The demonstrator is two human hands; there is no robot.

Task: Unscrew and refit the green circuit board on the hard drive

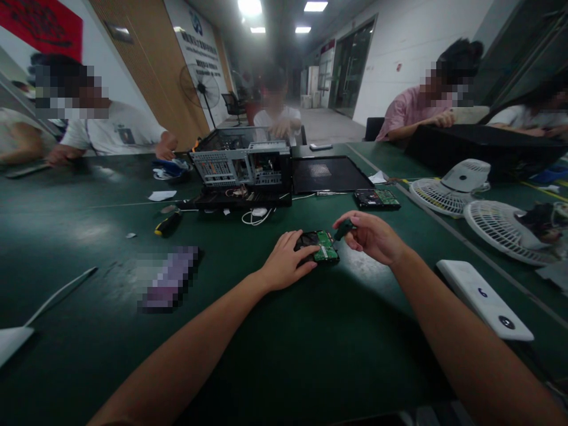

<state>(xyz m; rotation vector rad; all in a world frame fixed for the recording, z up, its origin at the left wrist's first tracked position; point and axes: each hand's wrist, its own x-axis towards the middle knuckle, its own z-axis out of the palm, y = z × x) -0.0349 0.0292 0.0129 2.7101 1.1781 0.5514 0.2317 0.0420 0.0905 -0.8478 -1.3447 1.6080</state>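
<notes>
A hard drive with a green circuit board [327, 249] lies on the dark green table [284, 337]. My left hand [288, 260] rests on its left part, fingers spread over the black area and the board's edge. In my right hand [366, 235] is a small dark green screwdriver [344, 229], held between thumb and fingers, its handle beside the drive's right edge. The tool's tip is too small to make out clearly.
An open computer case [242, 168] stands ahead, with a black panel [331, 174] and another drive [377, 199] to its right. White fans [444, 195] and a white power bank-like box [483, 299] lie right; a yellow-black screwdriver [168, 223] lies left. Several people sit around.
</notes>
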